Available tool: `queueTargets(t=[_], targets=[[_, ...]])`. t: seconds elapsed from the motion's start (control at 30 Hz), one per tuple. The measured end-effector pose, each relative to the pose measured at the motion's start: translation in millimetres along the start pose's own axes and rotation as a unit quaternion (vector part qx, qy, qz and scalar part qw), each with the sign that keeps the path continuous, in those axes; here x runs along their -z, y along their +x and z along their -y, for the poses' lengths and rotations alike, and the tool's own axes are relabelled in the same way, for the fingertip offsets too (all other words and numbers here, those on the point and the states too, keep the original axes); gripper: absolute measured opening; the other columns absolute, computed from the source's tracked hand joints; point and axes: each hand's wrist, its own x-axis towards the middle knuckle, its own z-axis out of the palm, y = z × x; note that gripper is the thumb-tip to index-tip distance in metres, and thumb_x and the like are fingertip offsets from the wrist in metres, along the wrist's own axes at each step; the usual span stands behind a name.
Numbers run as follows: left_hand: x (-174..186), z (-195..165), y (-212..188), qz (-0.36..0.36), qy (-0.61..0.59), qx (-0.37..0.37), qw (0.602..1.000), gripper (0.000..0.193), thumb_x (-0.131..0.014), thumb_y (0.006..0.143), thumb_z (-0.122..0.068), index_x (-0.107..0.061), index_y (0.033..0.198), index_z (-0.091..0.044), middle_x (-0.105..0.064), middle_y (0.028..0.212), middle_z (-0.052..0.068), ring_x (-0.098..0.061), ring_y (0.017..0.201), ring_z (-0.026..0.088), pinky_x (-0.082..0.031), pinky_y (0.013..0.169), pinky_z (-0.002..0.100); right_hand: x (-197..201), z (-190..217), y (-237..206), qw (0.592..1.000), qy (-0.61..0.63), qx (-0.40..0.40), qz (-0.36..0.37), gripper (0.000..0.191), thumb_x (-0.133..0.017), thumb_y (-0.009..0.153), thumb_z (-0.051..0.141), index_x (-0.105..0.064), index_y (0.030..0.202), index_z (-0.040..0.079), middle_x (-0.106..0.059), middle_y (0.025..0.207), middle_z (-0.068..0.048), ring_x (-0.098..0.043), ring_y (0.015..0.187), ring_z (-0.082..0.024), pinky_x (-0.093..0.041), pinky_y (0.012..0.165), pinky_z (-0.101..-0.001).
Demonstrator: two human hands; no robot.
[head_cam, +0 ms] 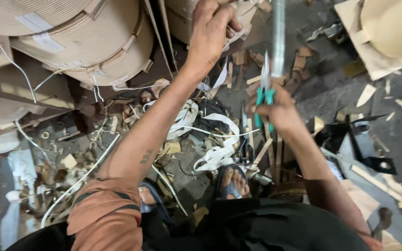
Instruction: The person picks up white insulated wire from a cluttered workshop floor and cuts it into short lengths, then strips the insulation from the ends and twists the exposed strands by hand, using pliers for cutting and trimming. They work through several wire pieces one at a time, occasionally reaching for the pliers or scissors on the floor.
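Left hand gripped strip at paper-wound coil; right hand clamped teal-handled pliers. Offcuts littered floor; trimming seemed unfinished.

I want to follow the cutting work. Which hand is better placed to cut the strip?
Probably the right hand: it holds the green-handled cutters, blades up, beside the pale strip. The left hand is higher, gripping material by the coil.
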Motion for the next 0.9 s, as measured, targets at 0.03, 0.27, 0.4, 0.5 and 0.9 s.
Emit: queueTargets(t=[0.03, 0.27, 0.4, 0.5, 0.9], targets=[[-1.8, -7.1, 0.2, 0.000, 0.009, -0.011, 1.000, 0.028, -0.056, 0.095, -0.013, -0.072, 0.114, 0.000, -0.076, 0.078, 0.007, -0.068, 0.065, 0.012, -0.056, 0.060, 0.030, 0.2, 16.5, 9.9, 0.999, -0.014, 0.033, 0.003, 0.052, -0.060, 0.074, -0.014, -0.056, 0.124, 0.003, -0.072, 0.096, -0.011, -0.070, 0.083, -0.019, -0.049, 0.060, -0.0319], [6.5, -32.4, 2.0, -0.011, 0.122, -0.106, 0.987, 0.034, -0.056, 0.097, -0.002, -0.068, 0.129, -0.003, -0.079, 0.107, 0.013, -0.072, 0.070, 0.011, -0.058, 0.069, 0.030, -38.7, 86.1, 51.9, 0.997, 0.040, 0.069, 0.018, 0.050, -0.055, 0.077, -0.010, -0.059, 0.125, 0.003, -0.071, 0.096, -0.007, -0.072, 0.085, -0.017, -0.063, 0.068, -0.0316], [8.4, -33.2, 3.0, -0.035, 0.139, -0.122, 0.982, 0.028, -0.063, 0.099, -0.002, -0.069, 0.127, -0.004, -0.078, 0.109, 0.014, -0.076, 0.086, 0.022, -0.060, 0.082, 0.034, -59.3, 95.8, 59.2, 0.994, 0.086, 0.073, -0.012, 0.045, -0.054, 0.077, -0.008, -0.057, 0.120, 0.003, -0.071, 0.093, -0.007, -0.073, 0.080, -0.016, -0.066, 0.064, -0.0307], [9.9, -34.1, 6.6, -0.052, 0.169, -0.153, 0.972, 0.027, -0.063, 0.098, -0.001, -0.071, 0.123, -0.004, -0.076, 0.115, 0.016, -0.077, 0.105, 0.029, -0.060, 0.092, 0.037, -66.9, 98.6, 62.0, 0.994, 0.023, 0.096, -0.050, 0.039, -0.054, 0.079, -0.008, -0.059, 0.116, 0.001, -0.072, 0.089, -0.008, -0.069, 0.069, -0.016, -0.058, 0.053, -0.0289], [30.2, -34.4, 17.2, 0.007, 0.155, -0.082, 0.984, 0.046, -0.059, 0.083, 0.006, -0.070, 0.126, -0.010, -0.079, 0.106, 0.012, -0.081, 0.080, 0.022, -0.064, 0.072, 0.035, 38.7, 179.1, 85.4, 0.912, 0.088, -0.169, 0.362, 0.021, -0.067, 0.090, 0.006, -0.065, 0.106, -0.007, -0.066, 0.077, -0.013, -0.061, 0.055, -0.018, -0.048, 0.056, -0.0379]])
